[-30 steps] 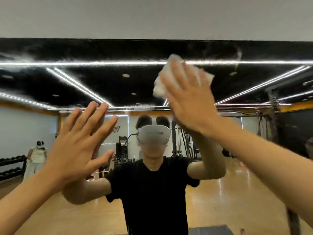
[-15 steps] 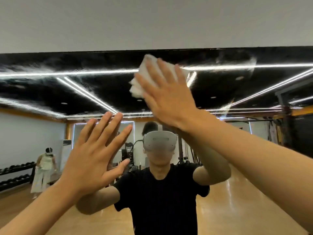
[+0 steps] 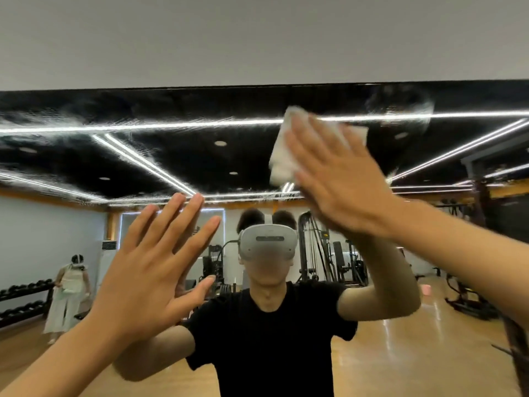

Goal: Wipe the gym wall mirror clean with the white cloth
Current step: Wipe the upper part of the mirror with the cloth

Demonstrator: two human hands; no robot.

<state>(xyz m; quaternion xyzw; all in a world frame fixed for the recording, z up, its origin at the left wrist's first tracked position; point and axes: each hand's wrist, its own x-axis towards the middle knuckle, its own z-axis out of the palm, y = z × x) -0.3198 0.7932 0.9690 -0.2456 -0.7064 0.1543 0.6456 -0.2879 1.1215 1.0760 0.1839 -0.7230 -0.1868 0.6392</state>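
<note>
We are facing the mirror (image 3: 171, 156), which is hanging below a strip of wall (image 3: 257, 38). Our right hand (image 3: 340, 179) is pressing the cloth (image 3: 282, 156) against the glass high up, right of centre. Our left hand (image 3: 148, 279) is lying flat on the glass, lower and to the left. In the reflection, a dumbbell rack (image 3: 23, 290) is standing far left, another person (image 3: 68, 293) just beside it.

Left hand (image 3: 148, 270) and right hand (image 3: 340, 181) bare, forearms unsleeved, reflected torso in a plain black short-sleeved crew-neck T-shirt (image 3: 266, 339), smooth light-grey rounded plastic headset (image 3: 267, 246) over the eyes, dark oblong slot on its front, white strap running up across dark hair
</note>
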